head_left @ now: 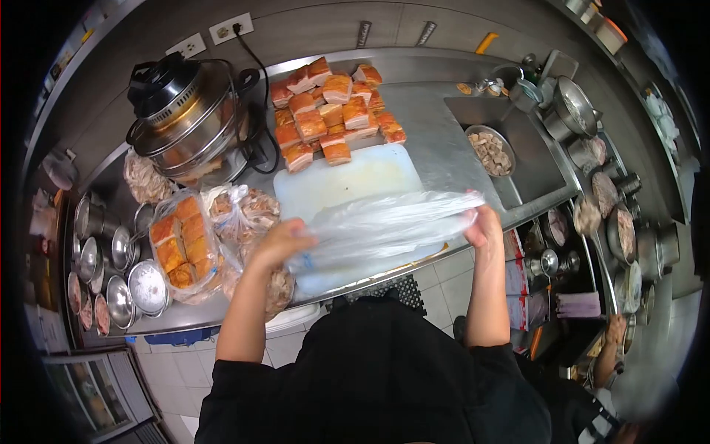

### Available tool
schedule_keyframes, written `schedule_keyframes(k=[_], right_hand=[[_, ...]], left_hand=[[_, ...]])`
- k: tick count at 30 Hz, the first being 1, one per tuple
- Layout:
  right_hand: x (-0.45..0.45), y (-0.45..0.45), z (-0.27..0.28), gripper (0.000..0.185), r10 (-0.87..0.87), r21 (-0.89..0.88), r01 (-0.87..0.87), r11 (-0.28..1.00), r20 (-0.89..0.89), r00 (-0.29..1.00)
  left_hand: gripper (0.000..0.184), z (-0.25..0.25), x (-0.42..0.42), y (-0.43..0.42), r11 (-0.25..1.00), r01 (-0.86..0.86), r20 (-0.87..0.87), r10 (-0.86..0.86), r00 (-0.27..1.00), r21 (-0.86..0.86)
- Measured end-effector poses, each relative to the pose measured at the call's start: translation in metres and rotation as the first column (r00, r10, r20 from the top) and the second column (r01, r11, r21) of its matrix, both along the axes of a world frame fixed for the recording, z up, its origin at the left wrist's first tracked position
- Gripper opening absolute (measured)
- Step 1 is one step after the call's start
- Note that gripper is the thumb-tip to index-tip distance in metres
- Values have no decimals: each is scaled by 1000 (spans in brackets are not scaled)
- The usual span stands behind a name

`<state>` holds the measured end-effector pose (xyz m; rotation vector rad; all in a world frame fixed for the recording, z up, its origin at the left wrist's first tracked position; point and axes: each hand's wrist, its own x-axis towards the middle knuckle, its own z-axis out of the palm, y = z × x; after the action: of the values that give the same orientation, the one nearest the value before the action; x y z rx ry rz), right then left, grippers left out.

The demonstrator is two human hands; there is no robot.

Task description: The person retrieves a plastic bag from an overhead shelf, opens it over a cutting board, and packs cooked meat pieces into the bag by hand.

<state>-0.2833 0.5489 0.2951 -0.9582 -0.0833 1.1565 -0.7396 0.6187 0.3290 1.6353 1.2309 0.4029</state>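
A clear plastic bag (384,226) is stretched sideways between my two hands, above a white cutting board (347,174). My left hand (285,243) grips its left end, near a small blue mark. At the other end, my right hand (482,226) has its fingers closed on the plastic. Behind the board, browned pork blocks (336,111) are piled on the steel counter. Left of the board lie a clear bag of similar blocks (183,240) and bags of paler meat (251,211).
A glass-bowled cooker (194,118) stands at the back left, its black cord beside it. Metal bowls (148,287) sit at the left. In the sink (525,166) is a bowl of meat pieces (489,152). At the right, a co-worker's hand (615,331) holds a long ladle.
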Motion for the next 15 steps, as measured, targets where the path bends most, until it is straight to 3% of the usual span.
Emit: schedule_keyframes(k=[1,2,3,4,5,7,10,11,12,13,14,15], right_hand=[[11,-8,-10,24,364,223,-349,910,-27,931],[16,-15,-18,26,675,430,-618,658,27,737],[10,-25,-15,38,711,251,-724,642,159,685],[-5,-32,-1,38,719,246,-732,635,158,677],[-31,-38,20,43,708,94,-777,622,354,611],[-56,-43,38,57,705,-238,-777,583,623,338],[-62,-42,41,53,720,-369,-710,600,636,278],[-60,-39,35,53,720,-368,-711,599,637,276],[-57,-32,23,46,668,-550,-473,688,736,115],[-55,-26,11,40,633,-634,-178,752,771,-73],[-54,-19,0,40,630,-631,-179,755,774,-71],[-58,-11,-4,33,544,-501,-211,839,782,304]], left_hand=[[22,-8,-15,10,1000,-11,1,11,1000,-2],[16,-23,-32,25,981,-155,271,181,945,-117],[11,-31,-41,35,931,-255,496,357,792,-263],[11,-27,-41,39,927,-264,497,367,786,-267],[10,-20,-38,41,900,-330,588,437,680,-286],[7,-19,-38,51,853,-428,699,501,510,-298],[5,-14,-33,54,799,-534,657,563,502,-277],[9,-20,-32,56,816,-553,604,529,596,-169],[9,-18,-29,54,815,-554,605,529,595,-168],[13,-14,-26,50,855,-518,401,472,785,8],[16,-11,-23,46,888,-428,150,406,901,167],[25,-13,-22,44,914,-361,108,346,932,186]])
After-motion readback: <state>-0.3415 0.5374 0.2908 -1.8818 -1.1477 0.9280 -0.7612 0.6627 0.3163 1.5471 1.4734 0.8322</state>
